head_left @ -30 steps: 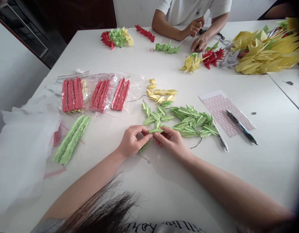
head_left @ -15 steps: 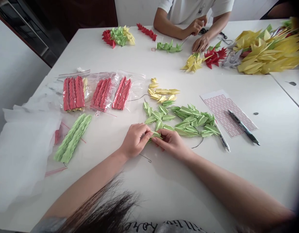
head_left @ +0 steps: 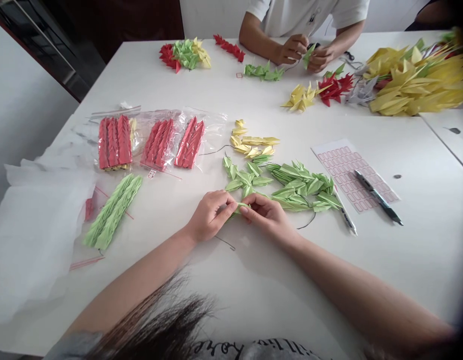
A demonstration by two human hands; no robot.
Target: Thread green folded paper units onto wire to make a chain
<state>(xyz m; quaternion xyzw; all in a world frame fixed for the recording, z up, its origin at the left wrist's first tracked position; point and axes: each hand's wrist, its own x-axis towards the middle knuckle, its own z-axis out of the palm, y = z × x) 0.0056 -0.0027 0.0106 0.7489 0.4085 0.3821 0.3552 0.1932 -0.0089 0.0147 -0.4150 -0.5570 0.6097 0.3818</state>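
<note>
My left hand (head_left: 209, 216) and my right hand (head_left: 266, 214) meet at the table's middle, both pinching one small green folded paper piece (head_left: 242, 205). Only a sliver of it shows between my fingertips. Just beyond my hands lies a string of green paper cranes (head_left: 287, 182) on thin dark wire, with yellow cranes (head_left: 251, 140) at its far end. A loose end of the wire (head_left: 225, 243) lies below my left hand.
Bags of red folded pieces (head_left: 152, 143) and a stack of green ones (head_left: 113, 211) lie left, beside white tissue (head_left: 32, 240). A sticker sheet (head_left: 342, 165) with a black pen (head_left: 378, 197) lies right. Across the white table (head_left: 366, 250), another person's hands (head_left: 304, 52) hold a green crane amid crane heaps (head_left: 411, 82).
My hands closed more tightly around the green piece, hiding most of it. The person opposite lifted both hands together and now holds a green crane.
</note>
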